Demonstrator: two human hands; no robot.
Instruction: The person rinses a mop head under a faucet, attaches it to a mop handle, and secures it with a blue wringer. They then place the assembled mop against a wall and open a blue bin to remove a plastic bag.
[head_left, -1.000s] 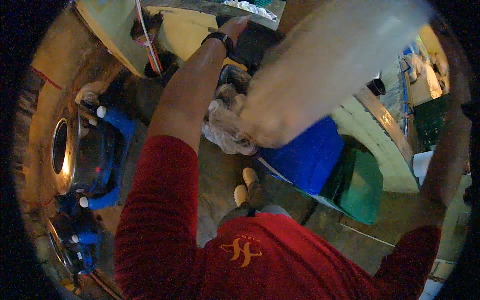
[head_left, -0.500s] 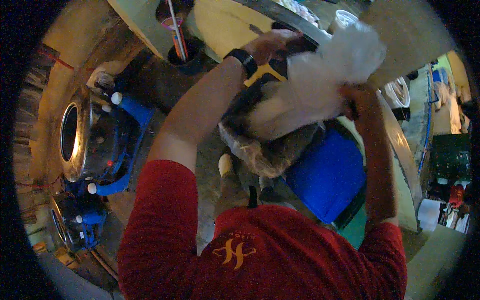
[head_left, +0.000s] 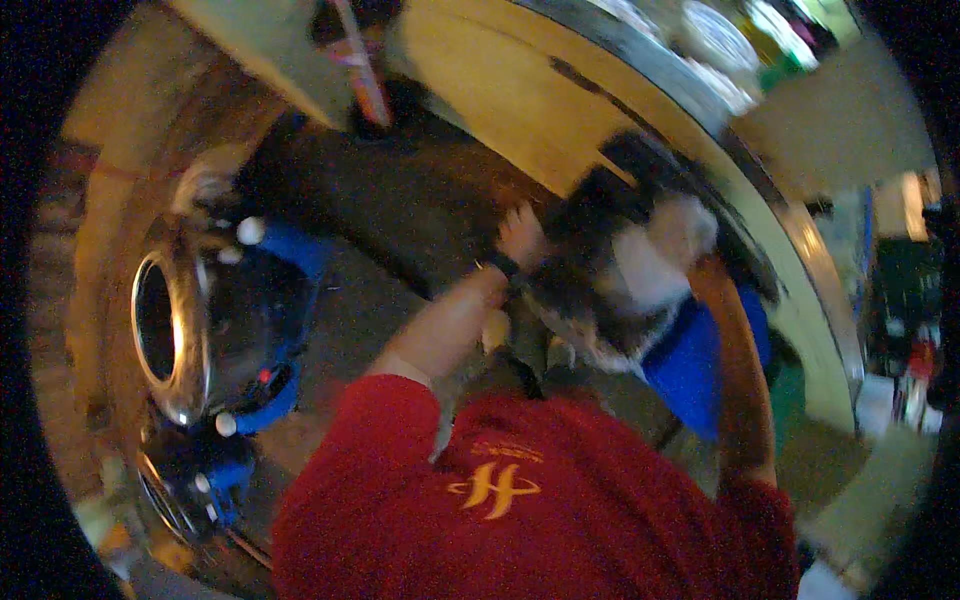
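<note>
My right hand (head_left: 706, 272) grips a pale, whitish plastic bag (head_left: 650, 262), smeared by motion. The bag is at the mouth of a dark bin with a clear plastic liner (head_left: 610, 345) folded over its rim. What lies inside the bin is too blurred to make out. My left hand (head_left: 522, 238), with a dark band on its wrist, is beside the bin's left edge. Its fingers point up and look stretched out, and nothing shows in them. A blue bin or panel (head_left: 705, 365) stands under my right forearm.
Left, two shiny round metal drums (head_left: 185, 330) rest on blue frames with white caps. A dark bucket (head_left: 375, 110) with long sticks stands by the yellowish wall (head_left: 470, 90). A curved counter edge (head_left: 800, 235) runs along the right, with white tubs (head_left: 720, 40) beyond it.
The whitish bag has come down from above the bin to its mouth with my right hand. My left hand has dropped from the bin's far side to its left. The view has shifted.
</note>
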